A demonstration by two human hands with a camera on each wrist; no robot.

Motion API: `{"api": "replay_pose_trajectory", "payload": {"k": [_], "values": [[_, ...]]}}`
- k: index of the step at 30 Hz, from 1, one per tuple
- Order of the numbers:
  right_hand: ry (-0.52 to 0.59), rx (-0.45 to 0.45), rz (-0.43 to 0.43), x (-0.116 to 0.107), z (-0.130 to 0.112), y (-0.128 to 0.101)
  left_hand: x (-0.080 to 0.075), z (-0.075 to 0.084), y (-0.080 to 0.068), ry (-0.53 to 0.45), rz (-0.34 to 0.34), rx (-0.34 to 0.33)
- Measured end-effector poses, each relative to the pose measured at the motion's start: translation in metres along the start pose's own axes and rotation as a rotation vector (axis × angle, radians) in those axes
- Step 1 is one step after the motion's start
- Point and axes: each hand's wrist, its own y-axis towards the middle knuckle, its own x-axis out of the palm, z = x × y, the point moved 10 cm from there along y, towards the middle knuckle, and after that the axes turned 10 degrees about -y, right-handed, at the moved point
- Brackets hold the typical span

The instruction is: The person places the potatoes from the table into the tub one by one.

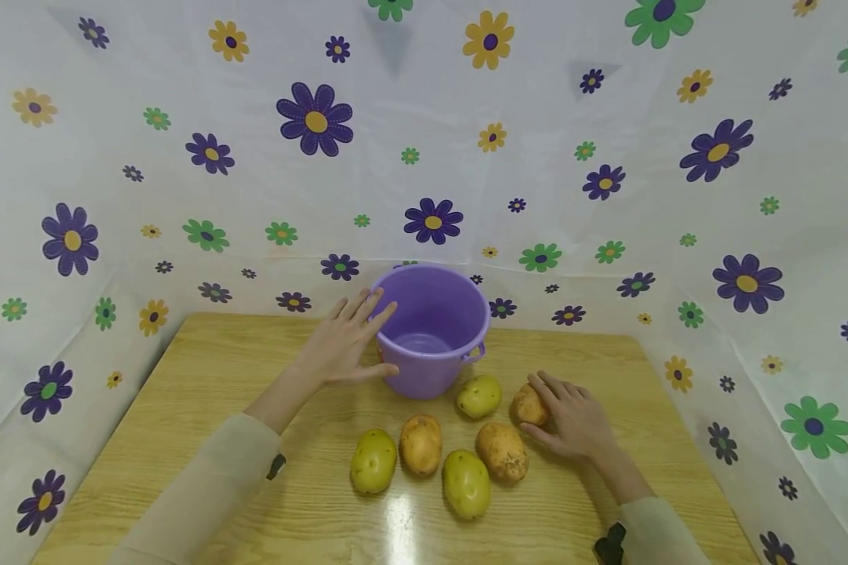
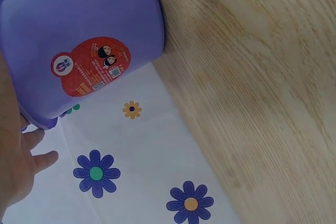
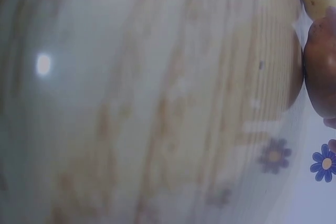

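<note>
An empty purple bucket [image 1: 434, 326] stands upright at the back of the wooden table [image 1: 205, 400]. My left hand [image 1: 346, 341] lies against its left side with straight fingers; the left wrist view shows the bucket [image 2: 84, 40] with a red label and my left hand [image 2: 16, 166] beside it. Several potatoes lie in front of the bucket. My right hand [image 1: 568, 416] curls over a brown potato [image 1: 528, 406] at the right of the group, fingers on top. The right wrist view is blurred, with a brown potato [image 3: 320, 74] at its right edge.
A yellow-green potato [image 1: 478, 396] lies just before the bucket. Closer to me are a green one [image 1: 373, 461], a tan one [image 1: 421, 444], another green one [image 1: 466, 482] and a brown one [image 1: 502, 451]. Flowered cloth [image 1: 431, 157] walls the table on three sides.
</note>
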Motion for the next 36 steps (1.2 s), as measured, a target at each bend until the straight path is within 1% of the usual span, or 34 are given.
{"api": "replay_pose_trajectory", "payload": {"k": [7,13,17,24,29,36], "values": [[0.021,0.008,-0.03,0.005,-0.003,0.001,0.0,0.0,0.0,-0.006,-0.011,-0.002],[0.043,0.006,-0.023,0.004,-0.007,0.004,0.0,-0.001,-0.001,-0.01,-0.017,-0.005],[0.026,0.002,-0.012,0.003,-0.008,0.006,-0.001,-0.001,-0.001,-0.007,-0.007,-0.004],[-0.001,-0.004,0.002,-0.001,-0.008,0.006,0.003,0.0,0.0,-0.018,-0.024,-0.01],[-0.017,-0.004,0.009,-0.005,-0.007,0.006,0.003,0.0,0.0,-0.007,-0.017,-0.01],[-0.038,-0.009,-0.002,-0.013,-0.003,0.01,0.002,0.0,0.0,-0.017,-0.012,-0.008]]}}
